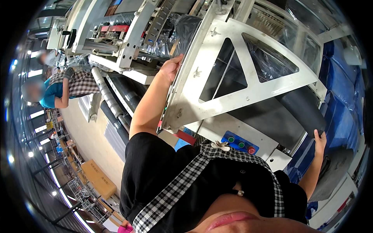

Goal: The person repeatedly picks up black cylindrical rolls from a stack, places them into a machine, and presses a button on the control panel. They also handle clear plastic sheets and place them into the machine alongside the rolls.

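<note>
My left hand (pixel 171 69) reaches to the long edge of a white metal machine frame (pixel 182 97). Its fingers curl in by that edge, and their tips are partly hidden there, close to some clear plastic film (pixel 187 33). What they hold, if anything, does not show. Out to the right, my right hand (pixel 320 141) is at the lower end of a dark grey roller (pixel 301 106), fingers stretched and a little apart. Between the hands lies the frame's side plate with its triangular openings, and dark sheeting shows through them.
A blue control box (pixel 238 143) with green and red buttons sits close to my chest. Blue plastic-covered stacks (pixel 342 89) stand on the right. Long rollers (pixel 107 91) lie to the left, near another person in a checked apron (pixel 83 83). Cardboard boxes (pixel 98 178) are further off.
</note>
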